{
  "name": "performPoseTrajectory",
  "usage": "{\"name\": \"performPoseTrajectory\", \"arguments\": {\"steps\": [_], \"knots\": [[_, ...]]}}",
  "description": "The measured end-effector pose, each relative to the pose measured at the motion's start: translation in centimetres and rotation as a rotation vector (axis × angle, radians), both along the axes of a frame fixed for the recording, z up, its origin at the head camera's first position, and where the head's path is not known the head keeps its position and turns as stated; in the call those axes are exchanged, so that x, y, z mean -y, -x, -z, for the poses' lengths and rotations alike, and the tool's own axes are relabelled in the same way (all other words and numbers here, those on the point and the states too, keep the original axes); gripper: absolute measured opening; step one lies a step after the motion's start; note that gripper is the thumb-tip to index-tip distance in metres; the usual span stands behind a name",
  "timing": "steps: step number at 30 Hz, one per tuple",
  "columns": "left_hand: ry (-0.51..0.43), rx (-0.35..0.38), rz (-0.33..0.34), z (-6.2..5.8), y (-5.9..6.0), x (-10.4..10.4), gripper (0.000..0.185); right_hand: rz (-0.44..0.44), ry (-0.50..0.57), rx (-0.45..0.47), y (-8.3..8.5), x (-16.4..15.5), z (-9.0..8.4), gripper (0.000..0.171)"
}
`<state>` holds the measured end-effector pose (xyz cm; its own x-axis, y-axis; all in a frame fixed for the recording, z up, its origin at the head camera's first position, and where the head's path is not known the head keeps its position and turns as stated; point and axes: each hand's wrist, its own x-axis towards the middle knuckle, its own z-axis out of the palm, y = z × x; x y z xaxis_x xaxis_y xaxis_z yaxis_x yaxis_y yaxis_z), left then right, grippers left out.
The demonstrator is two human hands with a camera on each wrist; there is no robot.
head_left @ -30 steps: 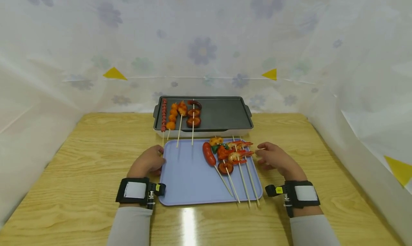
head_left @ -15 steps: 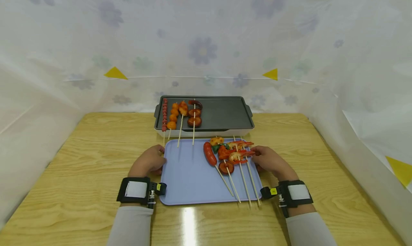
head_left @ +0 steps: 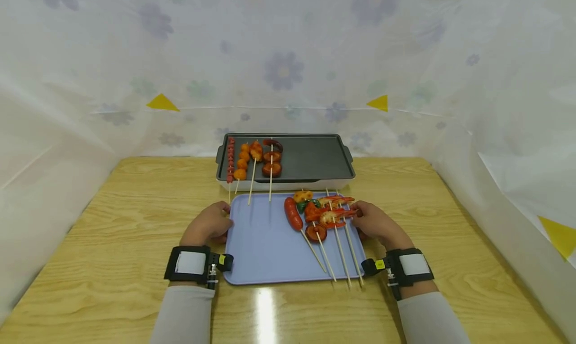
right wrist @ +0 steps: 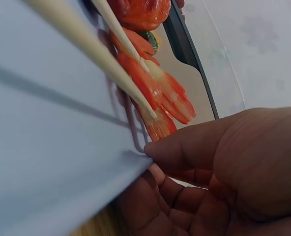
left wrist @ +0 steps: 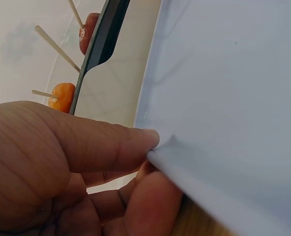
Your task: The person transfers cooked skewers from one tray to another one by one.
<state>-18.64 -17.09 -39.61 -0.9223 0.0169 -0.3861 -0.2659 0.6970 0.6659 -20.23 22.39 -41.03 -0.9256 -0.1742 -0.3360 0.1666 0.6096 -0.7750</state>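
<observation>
A pale blue-purple tray (head_left: 258, 249) lies on the wooden table in front of the grill pan. My left hand (head_left: 208, 224) pinches its left rim, thumb on top and fingers curled beneath, as the left wrist view shows. On the opposite side my right hand (head_left: 377, 225) pinches the right rim the same way, close to the shrimp tails. Several skewers lie on the tray's right half: a red sausage (head_left: 294, 214), a skewer with a mushroom slice (head_left: 317, 233) at its lower end, and shrimp skewers (head_left: 332, 219) whose sticks overhang the front edge.
Right behind the tray stands a dark grill pan (head_left: 315, 156) with side handles. Several skewers lie on its left part, among them orange balls (head_left: 242, 164) and mushroom slices (head_left: 272, 170); some sticks reach over the tray. A flowered white sheet (head_left: 283, 44) hangs behind.
My right hand has moved left from beside the tray and taken hold of its right rim. The left hand keeps its grip. The tray is nearly in the same place.
</observation>
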Motion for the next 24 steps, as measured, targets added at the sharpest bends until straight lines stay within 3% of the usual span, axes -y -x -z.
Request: {"name": "performPoseTrajectory", "arguments": {"steps": [24], "knots": [[-0.009, 0.009, -0.011, -0.29, -0.18, -0.26, 0.040, -0.021, 0.021, 0.022, 0.36, -0.30, -0.10, 0.028]]}}
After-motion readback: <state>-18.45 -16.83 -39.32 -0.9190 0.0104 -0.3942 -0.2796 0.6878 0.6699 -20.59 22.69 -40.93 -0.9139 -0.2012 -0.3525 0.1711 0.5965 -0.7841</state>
